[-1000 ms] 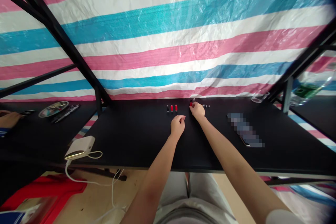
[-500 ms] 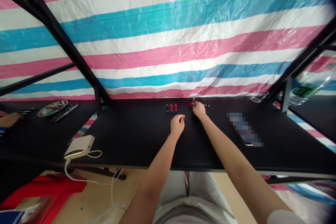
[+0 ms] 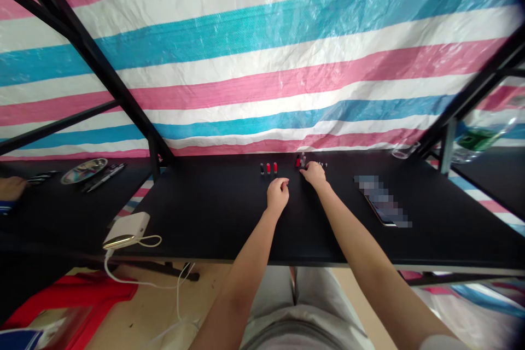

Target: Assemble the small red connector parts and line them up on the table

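The small clear-grey tube is on the bench, to the right of the row of three little cylinders and slightly farther from the person. From where I stand, I'd judge it very light and stiff, probably hard plastic, with a smooth skin that could slip or roll away; breaking seems unlikely. I'd take it mid-barrel, softly, between thumb and forefinger, since a pinch at one end might set it spinning.

It looks slim and pale, almost see-through, dull against the bright red in the row. A red-and-dark tube sits just beside it, on the side toward the row. Whether either stands or lies, I can't tell.

The right hand is also right of the row, its fingers drawn narrow by the clear-grey tube's near end; touching or holding, I can't tell. The left hand rests nearer the person than the row, loosely curled, its contents, if any, hidden.
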`<state>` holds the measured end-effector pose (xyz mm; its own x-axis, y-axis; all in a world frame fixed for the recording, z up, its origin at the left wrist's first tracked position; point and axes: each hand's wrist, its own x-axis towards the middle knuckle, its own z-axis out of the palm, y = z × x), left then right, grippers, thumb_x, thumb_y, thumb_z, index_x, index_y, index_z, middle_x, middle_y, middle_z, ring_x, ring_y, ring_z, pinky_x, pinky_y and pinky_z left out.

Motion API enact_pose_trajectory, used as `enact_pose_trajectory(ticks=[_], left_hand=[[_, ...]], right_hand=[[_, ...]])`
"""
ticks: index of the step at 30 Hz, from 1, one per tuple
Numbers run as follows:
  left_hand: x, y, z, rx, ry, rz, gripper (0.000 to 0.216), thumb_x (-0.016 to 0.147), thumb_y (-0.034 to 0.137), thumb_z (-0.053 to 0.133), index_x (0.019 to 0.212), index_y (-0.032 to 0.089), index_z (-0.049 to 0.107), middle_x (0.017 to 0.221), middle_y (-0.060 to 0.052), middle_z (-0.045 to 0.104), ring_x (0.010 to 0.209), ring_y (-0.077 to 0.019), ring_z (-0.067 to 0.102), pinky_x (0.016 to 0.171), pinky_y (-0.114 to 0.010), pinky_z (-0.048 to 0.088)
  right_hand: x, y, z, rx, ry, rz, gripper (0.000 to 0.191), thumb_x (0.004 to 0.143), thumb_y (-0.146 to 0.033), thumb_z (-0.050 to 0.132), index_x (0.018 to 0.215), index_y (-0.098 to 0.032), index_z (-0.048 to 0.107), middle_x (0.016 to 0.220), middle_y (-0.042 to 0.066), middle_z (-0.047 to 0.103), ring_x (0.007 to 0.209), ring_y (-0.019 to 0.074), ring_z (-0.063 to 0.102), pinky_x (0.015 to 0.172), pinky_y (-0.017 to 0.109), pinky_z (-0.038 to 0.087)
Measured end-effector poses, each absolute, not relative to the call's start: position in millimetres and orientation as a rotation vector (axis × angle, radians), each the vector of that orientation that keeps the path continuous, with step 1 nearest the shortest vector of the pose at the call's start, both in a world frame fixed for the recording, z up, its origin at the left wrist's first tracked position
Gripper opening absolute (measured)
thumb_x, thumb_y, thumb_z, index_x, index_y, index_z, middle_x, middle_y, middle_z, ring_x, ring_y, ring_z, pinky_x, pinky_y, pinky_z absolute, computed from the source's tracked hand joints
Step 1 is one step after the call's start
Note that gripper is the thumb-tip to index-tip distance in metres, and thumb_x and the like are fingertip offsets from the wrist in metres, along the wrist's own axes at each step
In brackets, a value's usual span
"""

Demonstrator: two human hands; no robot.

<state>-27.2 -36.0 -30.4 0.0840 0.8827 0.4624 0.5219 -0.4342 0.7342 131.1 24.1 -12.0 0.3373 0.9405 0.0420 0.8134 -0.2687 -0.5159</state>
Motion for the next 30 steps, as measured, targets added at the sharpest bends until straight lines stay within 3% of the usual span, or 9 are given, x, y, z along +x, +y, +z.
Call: enact_pose_trajectory(ticks=[3,7,10,13,16,19,24,30], left_hand=[[-26,-38,-19,2.038,1.519,1.254,0.035,0.078,0.007,0.040,0.107,0.015,0.057,0.091,-0.009,0.063,0.087,-0.0175,0.058,0.084,-0.031,0.045],[-27,-35,2,2.052,1.766,1.008,0.055,0.080,0.013,0.042,0.134,0.016,0.031,0.102,-0.013,0.060,0.096,-0.0228,0.056,0.080,-0.033,0.045],[-30,-29,12,2.115,1.827,0.772,0.066,0.081,0.017,0.042,0.140,0.020,0.013,0.108,-0.014,0.058,0.096,-0.0240,0.056,0.078,-0.033,0.045],[-32,-22,15,2.164,1.862,0.612,0.068,0.082,0.021,0.042,0.140,0.021,0.007,0.109,-0.015,0.057,0.096,-0.0248,0.057,0.078,-0.035,0.044],[-31,-18,14,2.187,1.900,0.534,0.066,0.082,0.023,0.043,0.140,0.021,0.012,0.109,-0.015,0.056,0.096,-0.0257,0.057,0.078,-0.035,0.044],[-31,-15,13,2.166,1.930,0.615,0.054,0.084,0.023,0.041,0.136,0.022,0.027,0.114,-0.014,0.054,0.099,-0.0246,0.056,0.080,-0.034,0.044],[-32,-12,0,1.936,1.764,1.094,0.027,0.085,0.020,0.041,0.105,0.018,0.059,0.101,-0.011,0.063,0.096,-0.0205,0.058,0.086,-0.033,0.042],[-28,-26,-21,1.358,1.171,1.397,0.023,0.079,0.026,0.052,0.097,0.014,0.060,0.083,-0.009,0.067,0.078,-0.0171,0.063,0.071,-0.029,0.048]], right_hand=[[128,3,-9,-2.062,-1.518,0.378,0.023,0.069,-0.031,0.063,0.085,-0.014,0.064,0.082,0.011,0.065,0.080,0.0227,0.060,0.068,0.031,0.043],[117,-25,-12,-1.705,-1.411,0.246,0.022,0.077,-0.029,0.050,0.090,-0.017,0.063,0.077,0.006,0.063,0.071,0.0168,0.058,0.066,0.028,0.044],[109,-39,-19,-1.474,-1.382,0.106,0.024,0.080,-0.028,0.044,0.090,-0.015,0.062,0.080,0.007,0.062,0.071,0.0163,0.056,0.071,0.030,0.045],[106,-44,-24,-1.374,-1.407,0.041,0.025,0.082,-0.028,0.042,0.092,-0.015,0.061,0.079,0.007,0.062,0.071,0.0164,0.054,0.074,0.032,0.045],[106,-44,-28,-1.344,-1.433,0.038,0.025,0.082,-0.027,0.042,0.093,-0.015,0.061,0.079,0.007,0.062,0.070,0.0161,0.054,0.073,0.032,0.045],[107,-43,-30,-1.351,-1.446,0.054,0.025,0.082,-0.028,0.042,0.092,-0.015,0.061,0.078,0.006,0.062,0.069,0.0159,0.054,0.072,0.032,0.045],[105,-46,-29,-1.408,-1.454,0.112,0.027,0.083,-0.029,0.039,0.094,-0.016,0.060,0.083,0.007,0.062,0.073,0.0162,0.055,0.075,0.031,0.045],[102,-51,-23,-1.465,-1.467,0.217,0.034,0.087,-0.036,0.033,0.095,-0.016,0.059,0.087,0.009,0.062,0.080,0.0180,0.056,0.078,0.031,0.043]])
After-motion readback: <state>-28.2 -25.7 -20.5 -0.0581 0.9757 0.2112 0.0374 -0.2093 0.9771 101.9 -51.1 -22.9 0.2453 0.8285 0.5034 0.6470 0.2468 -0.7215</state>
